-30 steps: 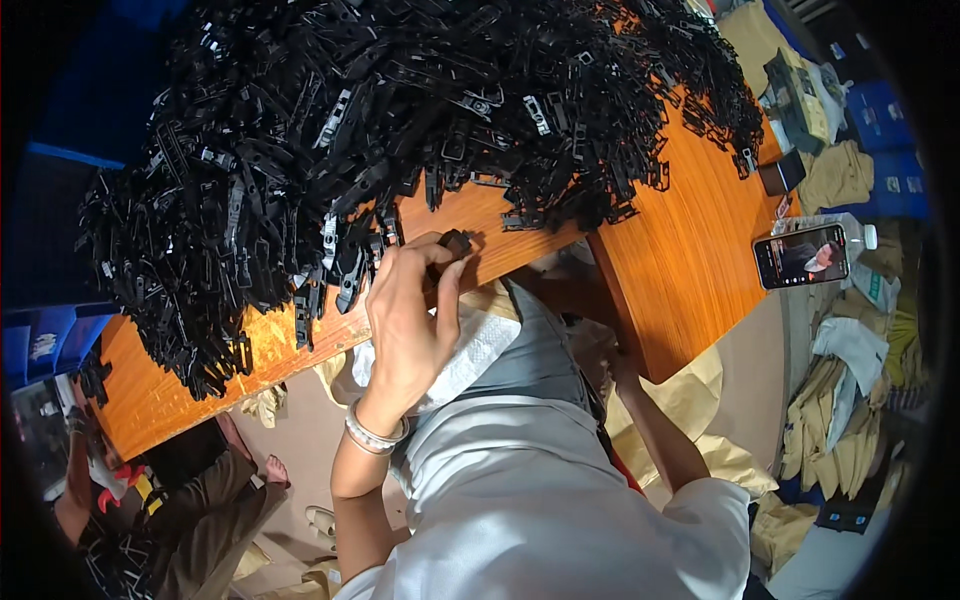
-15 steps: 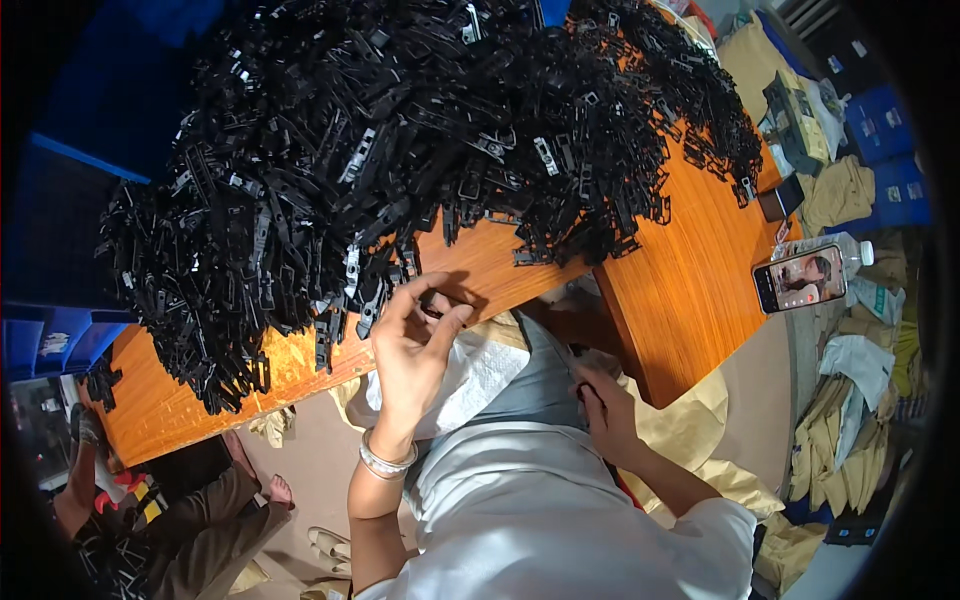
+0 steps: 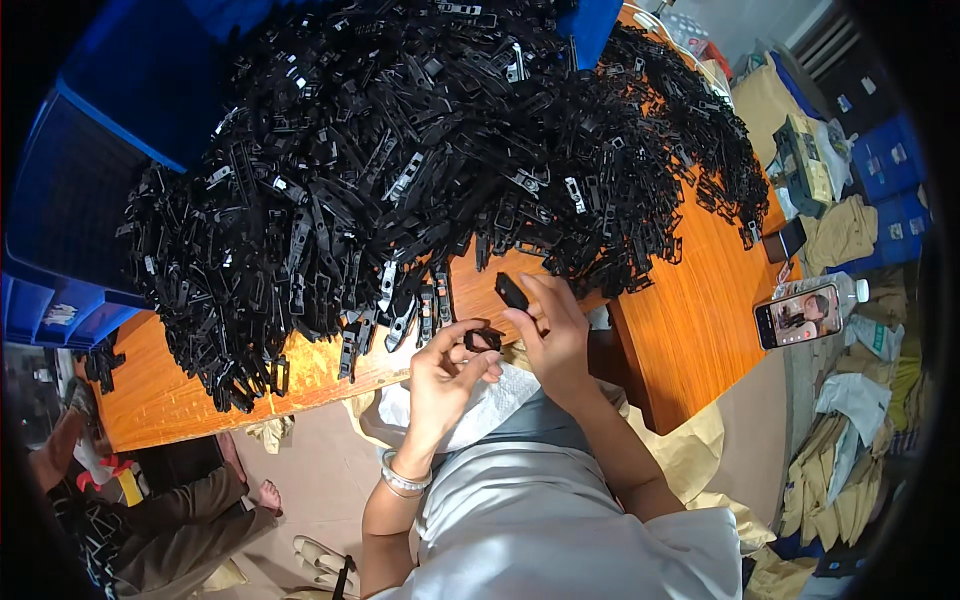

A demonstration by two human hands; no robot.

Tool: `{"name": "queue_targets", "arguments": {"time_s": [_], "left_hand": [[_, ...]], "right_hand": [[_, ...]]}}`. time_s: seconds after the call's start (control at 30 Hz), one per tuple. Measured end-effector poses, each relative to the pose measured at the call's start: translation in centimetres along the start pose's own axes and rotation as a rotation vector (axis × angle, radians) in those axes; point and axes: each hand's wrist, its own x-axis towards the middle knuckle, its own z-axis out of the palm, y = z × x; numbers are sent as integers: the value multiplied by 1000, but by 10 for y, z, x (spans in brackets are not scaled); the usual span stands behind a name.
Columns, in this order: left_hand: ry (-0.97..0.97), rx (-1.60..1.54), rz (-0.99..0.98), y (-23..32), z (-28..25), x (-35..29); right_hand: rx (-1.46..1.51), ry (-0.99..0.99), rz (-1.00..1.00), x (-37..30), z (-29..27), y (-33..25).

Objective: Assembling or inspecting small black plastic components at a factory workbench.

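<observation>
Above the table's front edge, my left hand (image 3: 438, 388), with a pale bracelet at the wrist, pinches a small black frame-like plastic part (image 3: 484, 341). Just to its right and a little higher, my right hand (image 3: 560, 345) grips a dark oblong black piece (image 3: 511, 292) between thumb and fingers. The two pieces are close but apart. Beyond them spreads a big heap of narrow black plastic parts (image 3: 380, 170), a few with shiny metallic faces. A short row of these parts (image 3: 427, 308) lies at the heap's near edge. My fingers partly cover both held pieces.
The orange wooden table (image 3: 660, 345) carries the heap. Blue bins (image 3: 110, 190) stand at the left. A phone (image 3: 798, 316) leans by a clear plastic bottle (image 3: 850, 291) at the right. Brown bags (image 3: 840, 450) are stacked beyond. Another person's legs (image 3: 170, 540) show lower left.
My right hand has risen from beside my lap to my left hand, now with the oblong black piece in it. My left hand has shifted slightly right and lower. The whole view has shifted a little.
</observation>
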Motion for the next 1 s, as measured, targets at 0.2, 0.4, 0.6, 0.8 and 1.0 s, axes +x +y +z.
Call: {"name": "queue_targets", "arguments": {"time_s": [0.2,0.4,0.6,0.8,1.0], "left_hand": [[-8,6,-14,-1,6,4],[8,245,121,-7,5,4],[-10,119,46,-5,11,5],[-17,-2,46,-3,8,4],[-183,-248,-95,7,6,6]], "right_hand": [[30,36,-189,13,1,-1],[-285,338,-113,-2,-48,7],[-786,347,64,-7,-97,34],[-894,167,128,-17,-120,39],[-204,77,-40,-18,-108,-14]]}}
